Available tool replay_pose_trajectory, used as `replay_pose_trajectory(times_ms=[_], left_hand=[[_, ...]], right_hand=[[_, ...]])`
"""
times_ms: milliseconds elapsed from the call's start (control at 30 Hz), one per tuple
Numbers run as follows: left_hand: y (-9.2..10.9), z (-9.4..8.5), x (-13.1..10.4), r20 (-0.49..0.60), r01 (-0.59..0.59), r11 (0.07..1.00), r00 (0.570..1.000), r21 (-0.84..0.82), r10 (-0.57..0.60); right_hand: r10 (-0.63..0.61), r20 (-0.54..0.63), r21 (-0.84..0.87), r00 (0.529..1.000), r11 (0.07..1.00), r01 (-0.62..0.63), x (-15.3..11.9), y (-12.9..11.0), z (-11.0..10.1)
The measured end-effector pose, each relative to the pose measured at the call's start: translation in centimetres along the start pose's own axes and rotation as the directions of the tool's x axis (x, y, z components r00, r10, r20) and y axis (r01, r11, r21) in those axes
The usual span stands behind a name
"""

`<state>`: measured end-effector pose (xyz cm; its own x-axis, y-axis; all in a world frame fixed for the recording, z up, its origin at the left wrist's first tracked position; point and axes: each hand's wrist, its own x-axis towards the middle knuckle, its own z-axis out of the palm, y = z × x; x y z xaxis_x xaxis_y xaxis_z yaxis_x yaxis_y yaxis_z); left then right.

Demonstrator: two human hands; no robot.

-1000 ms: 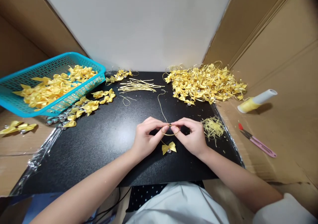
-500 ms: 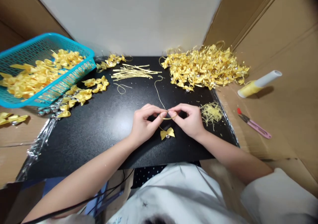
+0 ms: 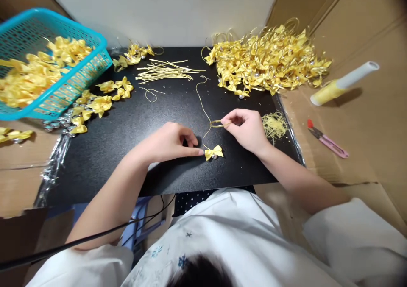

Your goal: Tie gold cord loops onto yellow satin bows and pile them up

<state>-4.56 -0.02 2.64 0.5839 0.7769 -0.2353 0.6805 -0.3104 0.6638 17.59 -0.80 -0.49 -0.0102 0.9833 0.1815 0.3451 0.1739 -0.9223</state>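
Between the thumb and fingers of my right hand (image 3: 246, 128) is a small loop of gold cord (image 3: 216, 123), held just above the black table. A thin gold string (image 3: 201, 102) runs from that loop toward the back, and another length comes down to a yellow ribbon bow (image 3: 213, 152) with a small silver bell under it. My left hand (image 3: 173, 145) is open, its thumb tip close to the bow's left side and its fingers apart from the thumb; whether the thumb touches the bow I cannot tell.
A blue basket (image 3: 74, 73) of yellow bows stands at the left, with more bows and bells (image 3: 84, 113) beside it. Gold strips (image 3: 168, 71) lie at the back. At right are a pile of finished bows (image 3: 267, 62), string scraps (image 3: 275, 126), pink-handled snips (image 3: 330, 144) and a white tube (image 3: 356, 76).
My left hand has let go of the cord loop and moved down toward the bow. The right hand keeps the loop, now a little farther right. The camera view has shifted.
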Motion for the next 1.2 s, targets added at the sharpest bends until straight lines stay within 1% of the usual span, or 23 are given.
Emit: replay_pose_trajectory(times_ms=[33, 67, 100, 167, 200, 233, 300, 367, 400, 433, 533, 567, 633, 667, 733, 833, 900, 967, 1000, 1033, 1133, 1167, 1200], left_hand=[[0.1, -0.2, -0.2, 0.034, 0.009, 1.0, 0.999, -0.002, -0.009], [0.3, -0.3, -0.4, 0.04, 0.008, 1.0, 0.999, 0.002, -0.008], [0.6, -0.1, -0.6, 0.029, 0.001, 1.0, 1.0, 0.013, -0.001], [1.3, 0.7, -0.7, -0.029, -0.006, 0.999, 1.0, 0.051, 0.008], [1.6, 1.3, -0.7, -0.064, 0.0, 0.997, 0.998, 0.074, 0.004], [1.9, 1.9, -0.6, -0.101, 0.013, 0.995, 0.995, 0.096, -0.003], [2.4, 3.1, -0.6, -0.159, 0.035, 0.991, 0.987, 0.126, -0.015], [2.6, 4.0, -0.6, -0.185, 0.033, 0.99, 0.983, 0.136, -0.007], [2.7, 4.3, -0.6, -0.191, 0.027, 0.99, 0.982, 0.137, 0.0], [2.7, 4.5, -0.6, -0.195, 0.023, 0.99, 0.981, 0.137, 0.004], [2.7, 4.6, -0.7, -0.209, 0.027, 0.996, 0.978, 0.086, -0.009], [2.6, 4.5, -0.7, -0.207, 0.026, 0.999, 0.978, 0.034, -0.018], [2.2, 4.0, -0.4, -0.194, 0.016, 0.992, 0.98, -0.127, -0.041], [2.0, 3.7, -0.1, -0.184, 0.013, 0.974, 0.981, -0.225, -0.055], [1.4, 3.2, 0.7, -0.165, 0.019, 0.908, 0.982, -0.419, -0.097], [0.7, 2.5, 2.4, -0.17, 0.025, 0.784, 0.971, -0.62, -0.166], [0.5, 2.3, 3.3, -0.223, 0.005, 0.736, 0.952, -0.677, -0.212], [0.4, 2.0, 3.7, -0.275, 0.005, 0.733, 0.925, -0.681, -0.262], [0.4, 1.8, 3.7, -0.268, 0.033, 0.741, 0.92, -0.671, -0.284], [0.3, 1.7, 3.6, -0.229, 0.081, 0.748, 0.926, -0.658, -0.301], [0.1, 1.2, 2.9, 0.005, 0.227, 0.726, 0.956, -0.65, -0.294], [0.0, 1.2, 2.7, 0.067, 0.243, 0.703, 0.961, -0.668, -0.268], [0.0, 1.3, 2.5, 0.104, 0.239, 0.674, 0.966, -0.699, -0.235]], right_hand=[[0.018, -0.002, 0.007, 1.0, 1.0, -0.018, 0.2, 0.1, -0.1], [0.038, 0.005, 0.011, 0.999, 0.999, -0.038, 0.3, 0.2, -0.3], [0.06, 0.029, 0.012, 0.998, 0.998, -0.06, 0.3, 0.2, -0.5], [0.117, 0.139, -0.001, 0.983, 0.993, -0.118, 0.1, 0.0, -0.9], [0.155, 0.216, -0.014, 0.964, 0.988, -0.155, -0.2, -0.2, -1.1], [0.201, 0.293, -0.033, 0.935, 0.979, -0.2, -0.6, -0.5, -1.4], [0.299, 0.406, -0.076, 0.864, 0.953, -0.294, -1.5, -0.9, -1.8], [0.377, 0.444, -0.097, 0.813, 0.922, -0.375, -2.4, -1.2, -2.1], [0.398, 0.443, -0.09, 0.803, 0.911, -0.402, -2.7, -1.2, -2.1], [0.402, 0.438, -0.07, 0.804, 0.907, -0.415, -3.0, -1.2, -2.0], [0.357, 0.423, 0.042, 0.833, 0.91, -0.412, -3.4, -1.0, -1.5], [0.338, 0.416, 0.086, 0.844, 0.91, -0.406, -3.4, -0.9, -1.3], [0.312, 0.396, 0.162, 0.864, 0.902, -0.4, -3.1, -0.9, -1.0], [0.303, 0.384, 0.192, 0.872, 0.898, -0.397, -2.8, -0.8, -0.8], [0.28, 0.369, 0.232, 0.886, 0.896, -0.379, -2.0, -0.8, -0.7], [0.256, 0.351, 0.24, 0.901, 0.905, -0.351, -0.6, -0.4, -0.6], [0.258, 0.316, 0.265, 0.913, 0.9, -0.346, 0.2, 0.0, -0.4], [0.283, 0.268, 0.327, 0.921, 0.872, -0.363, 0.7, 0.4, -0.2], [0.301, 0.249, 0.367, 0.921, 0.851, -0.377, 0.8, 0.6, -0.1], [0.317, 0.235, 0.407, 0.919, 0.826, -0.39, 0.8, 0.7, -0.1], [0.352, 0.21, 0.523, 0.912, 0.747, -0.409, 0.4, 0.8, -0.1], [0.361, 0.208, 0.555, 0.909, 0.722, -0.413, 0.3, 0.7, -0.1], [0.368, 0.207, 0.582, 0.907, 0.699, -0.416, 0.2, 0.7, -0.1]])
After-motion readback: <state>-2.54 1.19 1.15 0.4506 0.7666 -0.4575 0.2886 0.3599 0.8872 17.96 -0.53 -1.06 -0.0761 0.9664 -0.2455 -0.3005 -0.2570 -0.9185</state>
